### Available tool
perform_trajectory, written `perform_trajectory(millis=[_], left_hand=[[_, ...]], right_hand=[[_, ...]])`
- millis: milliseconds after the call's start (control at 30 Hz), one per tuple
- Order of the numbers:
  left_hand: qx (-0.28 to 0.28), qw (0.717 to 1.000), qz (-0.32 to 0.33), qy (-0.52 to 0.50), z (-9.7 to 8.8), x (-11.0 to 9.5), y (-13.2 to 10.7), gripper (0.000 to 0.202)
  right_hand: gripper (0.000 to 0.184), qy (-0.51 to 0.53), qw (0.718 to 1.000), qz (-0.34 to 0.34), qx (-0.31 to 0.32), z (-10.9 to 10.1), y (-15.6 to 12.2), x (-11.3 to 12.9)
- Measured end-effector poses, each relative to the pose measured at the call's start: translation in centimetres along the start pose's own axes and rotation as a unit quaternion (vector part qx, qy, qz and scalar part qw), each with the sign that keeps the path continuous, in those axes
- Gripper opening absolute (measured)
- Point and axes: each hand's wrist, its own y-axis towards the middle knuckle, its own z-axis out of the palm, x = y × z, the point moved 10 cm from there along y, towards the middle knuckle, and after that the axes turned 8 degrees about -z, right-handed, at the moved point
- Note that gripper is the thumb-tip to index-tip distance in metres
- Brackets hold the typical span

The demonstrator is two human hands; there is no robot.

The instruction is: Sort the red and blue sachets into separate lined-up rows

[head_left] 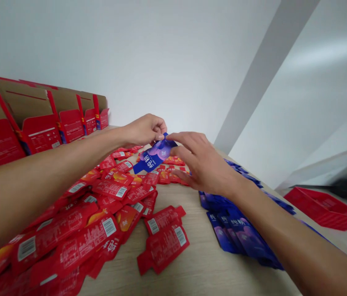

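Open red boxes (42,131) line the left edge; heaped red pouches (77,246) fill the lower left. At centre, the left hand (144,129) pinches the top of a tilted, white-lettered blue pouch (153,155). The right hand (202,162) spreads loosely beside it, forefinger at its edge. Stacked blue pouches (242,236), partly hidden by the forearm, lie lower right; a red box (324,207) sits far right.

Left forearm (53,176) extending from the left edge, left hand (144,129) with thumb and forefinger pinched, right forearm (284,222) rising from the lower right, right hand (205,164) back upward, fingers (186,141) spread, curved, forefinger near the left thumb.
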Motion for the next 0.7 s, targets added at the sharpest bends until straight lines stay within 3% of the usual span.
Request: perform_trajectory(millis=[67,167,300,467,567,633,700], left_hand=[[0.014,0.999,-0.022,-0.038,2.1,-1.3,0.0,0.023],[0.031,0.990,-0.042,-0.131,4.7,-3.0,0.2,0.028],[0.079,0.957,-0.074,-0.269,7.9,-4.7,0.6,0.033],[0.145,0.905,-0.064,-0.394,11.4,-7.7,0.4,0.029],[0.188,0.905,-0.042,-0.380,13.4,-9.0,-0.2,0.027],[0.206,0.918,-0.030,-0.337,14.3,-8.7,-0.6,0.025],[0.197,0.936,-0.031,-0.291,14.4,-7.3,-0.7,0.022]], right_hand=[[0.020,-0.070,0.991,-0.067,0.092,-0.2,0.5,2.3],[0.012,-0.093,0.978,-0.076,0.173,-0.8,0.3,2.7],[0.010,-0.080,0.976,-0.085,0.182,-3.0,-1.1,2.2],[0.018,-0.083,0.982,-0.095,0.138,-6.2,-3.9,3.3],[0.014,-0.092,0.987,-0.030,0.131,-7.8,-5.6,2.9],[0.014,-0.118,0.980,0.082,0.141,-9.1,-7.3,0.7],[0.013,-0.146,0.947,0.229,0.171,-10.0,-10.1,-2.4]])
